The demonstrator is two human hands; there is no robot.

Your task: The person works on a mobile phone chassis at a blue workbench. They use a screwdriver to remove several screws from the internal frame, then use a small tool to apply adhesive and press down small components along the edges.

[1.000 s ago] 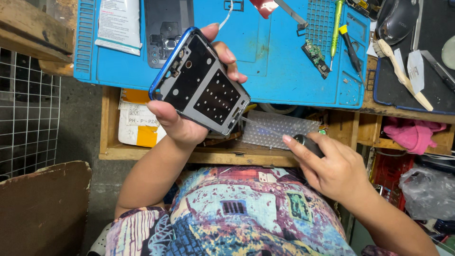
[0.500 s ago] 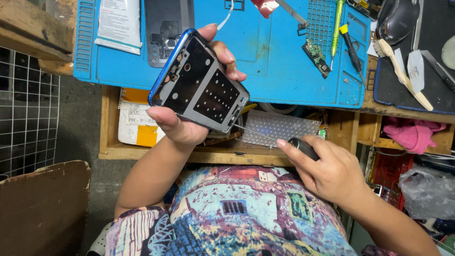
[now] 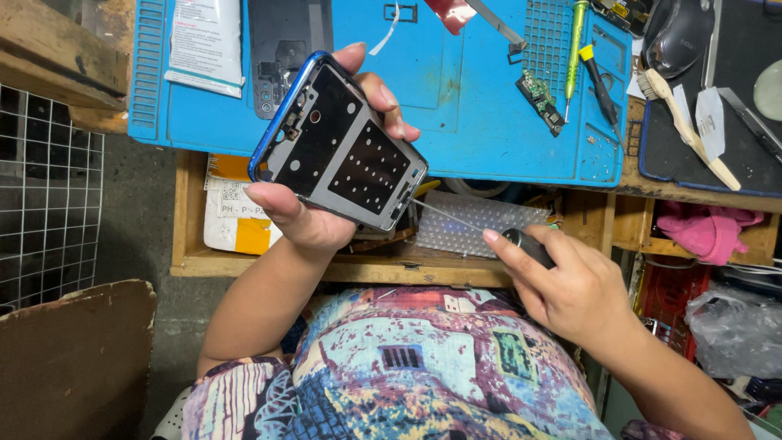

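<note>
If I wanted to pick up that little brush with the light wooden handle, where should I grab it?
Probably by the bare handle. The brush lies flat and slanted on the dark mat, bristles at its upper-left end, the long thin handle running down to the right. Come from above and pinch the handle's middle across its narrow sides; the white card lies right beside it, so stay on the lower half.

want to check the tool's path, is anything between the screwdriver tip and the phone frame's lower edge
Nothing visible. The left hand holds the phone frame up, and the thin shaft of the screwdriver in the right hand runs straight to the frame's lower corner across open air.
</note>
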